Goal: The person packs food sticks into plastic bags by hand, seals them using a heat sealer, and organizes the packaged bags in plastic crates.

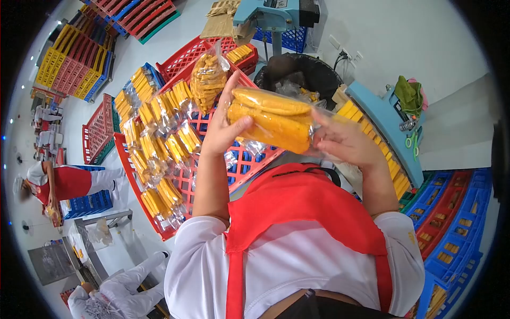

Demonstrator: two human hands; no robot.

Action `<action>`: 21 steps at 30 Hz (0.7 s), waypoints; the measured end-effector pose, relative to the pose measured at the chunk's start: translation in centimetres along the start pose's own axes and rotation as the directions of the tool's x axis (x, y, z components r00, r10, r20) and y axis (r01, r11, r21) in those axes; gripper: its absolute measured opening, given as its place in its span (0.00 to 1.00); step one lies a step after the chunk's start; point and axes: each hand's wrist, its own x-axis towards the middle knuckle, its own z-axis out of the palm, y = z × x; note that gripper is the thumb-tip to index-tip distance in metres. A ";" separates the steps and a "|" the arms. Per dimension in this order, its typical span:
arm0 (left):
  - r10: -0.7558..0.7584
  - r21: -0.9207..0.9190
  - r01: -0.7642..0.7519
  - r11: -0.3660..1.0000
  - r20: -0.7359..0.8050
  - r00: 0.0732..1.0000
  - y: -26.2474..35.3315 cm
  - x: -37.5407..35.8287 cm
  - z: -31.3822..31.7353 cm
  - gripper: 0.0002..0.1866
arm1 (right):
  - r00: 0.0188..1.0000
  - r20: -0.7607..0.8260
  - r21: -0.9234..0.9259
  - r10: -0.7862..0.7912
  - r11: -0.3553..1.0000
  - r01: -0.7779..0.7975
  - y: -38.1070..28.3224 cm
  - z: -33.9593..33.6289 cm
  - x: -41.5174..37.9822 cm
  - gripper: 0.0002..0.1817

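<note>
A clear plastic bag of long yellow-orange pieces (273,119) is held up between my two hands. My left hand (226,125) grips its left end, with the thumb across the front. At the right end, my right hand (345,137) has its fingers on the loose plastic. Below and left of the bag, a red crate (186,183) carries several packs of yellow sticks (154,146). A larger bag of orange pieces (207,80) stands upright at the back of that crate.
A black-lined bin (297,66) stands behind the held bag. To the right, a blue machine (382,133) has yellow sticks along its edge, with green scissors (413,143) on it. Stacked crates (451,228) stand at lower right. A person in a red apron (69,186) is at far left.
</note>
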 end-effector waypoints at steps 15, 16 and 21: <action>-0.117 0.263 0.081 0.961 0.125 0.985 -5.1 0.8 1.7 0.51 | 0.971 -0.157 -0.401 -0.183 0.910 0.107 -2.1 -3.5 7.2 0.08; -0.098 0.401 0.013 0.916 0.193 0.976 -4.8 1.2 2.7 0.57 | 0.970 -0.167 -0.398 -0.179 0.912 0.100 -2.2 -3.7 7.4 0.08; -0.252 0.186 0.214 0.959 0.214 0.944 -5.4 2.8 5.3 0.52 | 0.965 -0.260 -0.118 -0.041 0.993 0.010 -4.0 -4.1 8.0 0.08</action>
